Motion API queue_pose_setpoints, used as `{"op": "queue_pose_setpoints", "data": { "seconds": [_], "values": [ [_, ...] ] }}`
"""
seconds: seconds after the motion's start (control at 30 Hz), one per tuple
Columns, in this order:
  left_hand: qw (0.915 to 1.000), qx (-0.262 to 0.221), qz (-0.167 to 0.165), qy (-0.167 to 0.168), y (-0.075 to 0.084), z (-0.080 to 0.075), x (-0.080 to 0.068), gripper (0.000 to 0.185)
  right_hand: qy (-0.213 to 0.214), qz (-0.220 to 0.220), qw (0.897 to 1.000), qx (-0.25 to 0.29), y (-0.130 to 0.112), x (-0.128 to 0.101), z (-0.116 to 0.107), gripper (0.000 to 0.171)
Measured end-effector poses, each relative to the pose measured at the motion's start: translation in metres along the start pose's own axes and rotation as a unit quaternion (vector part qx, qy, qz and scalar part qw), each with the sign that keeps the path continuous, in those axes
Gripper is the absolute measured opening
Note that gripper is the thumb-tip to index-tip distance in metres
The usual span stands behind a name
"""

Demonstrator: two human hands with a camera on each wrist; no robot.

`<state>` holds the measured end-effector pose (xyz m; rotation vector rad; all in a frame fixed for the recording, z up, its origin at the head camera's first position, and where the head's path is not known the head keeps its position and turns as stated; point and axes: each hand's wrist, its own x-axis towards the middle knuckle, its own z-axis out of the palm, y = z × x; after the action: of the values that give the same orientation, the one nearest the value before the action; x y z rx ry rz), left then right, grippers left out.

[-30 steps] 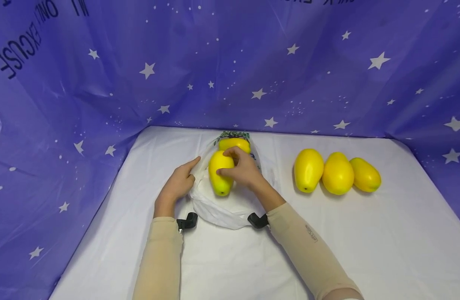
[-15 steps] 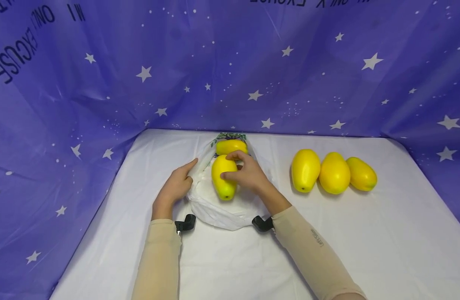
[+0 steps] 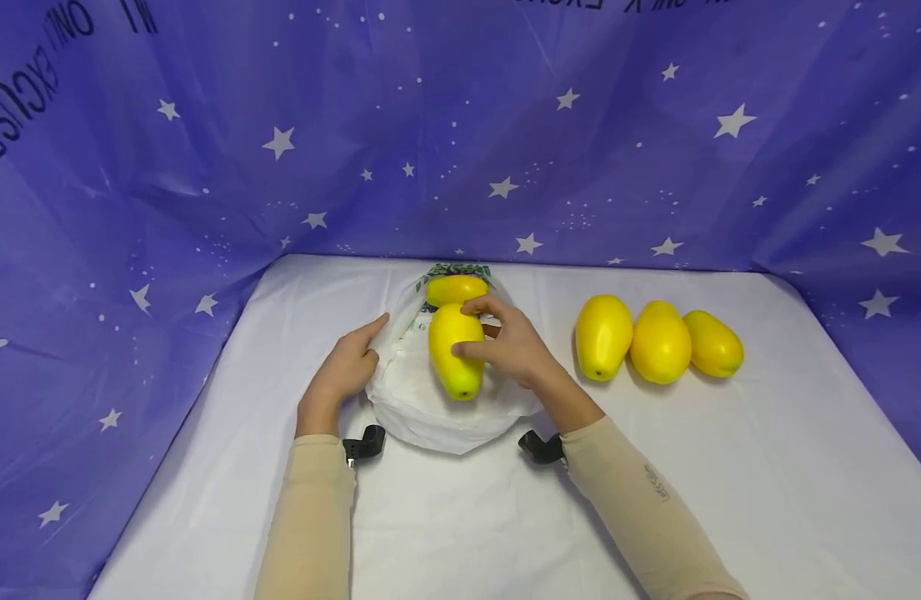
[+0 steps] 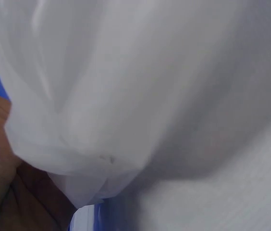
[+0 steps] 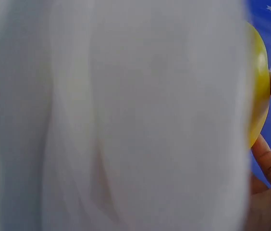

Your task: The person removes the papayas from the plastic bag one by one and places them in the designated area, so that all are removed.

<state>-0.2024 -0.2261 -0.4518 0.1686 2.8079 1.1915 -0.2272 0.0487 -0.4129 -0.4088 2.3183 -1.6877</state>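
Observation:
My right hand (image 3: 514, 342) grips a yellow mango (image 3: 454, 354) with thumb and fingers, over the wide mouth of a white plastic bag (image 3: 422, 417). Its greenish tip points towards me. A second mango (image 3: 457, 291) lies deeper in the bag, at the far end near the green print. My left hand (image 3: 342, 367) holds the bag's left edge, index finger stretched along it. In the left wrist view the bag (image 4: 102, 96) hides most of that hand (image 4: 1, 168). The right wrist view shows the held mango (image 5: 260, 91) partly behind the bag.
Three more mangoes stand close together on the right: one upright-looking (image 3: 604, 337), one in the middle (image 3: 661, 343), one tilted (image 3: 713, 343). White cloth (image 3: 445, 525) covers the table. A blue star-patterned curtain (image 3: 400, 125) rises behind and at the sides.
My right hand has shifted right and slightly nearer with the mango, away from the one deeper in the bag. The left hand keeps its place at the bag's edge.

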Motion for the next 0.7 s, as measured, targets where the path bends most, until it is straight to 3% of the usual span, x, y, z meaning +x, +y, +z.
{"op": "queue_pose_setpoints", "data": {
  "seconds": [0.47,0.7],
  "values": [
    [0.9999,0.009,-0.007,-0.010,-0.002,-0.001,0.000,0.064,0.006,-0.022,1.000,-0.006,-0.017,-0.039,-0.048,0.053],
    [0.9999,0.007,-0.008,-0.013,-0.001,-0.001,0.001,0.064,0.042,-0.020,0.998,-0.043,-0.019,-0.062,-0.066,0.052]
  ]
}}
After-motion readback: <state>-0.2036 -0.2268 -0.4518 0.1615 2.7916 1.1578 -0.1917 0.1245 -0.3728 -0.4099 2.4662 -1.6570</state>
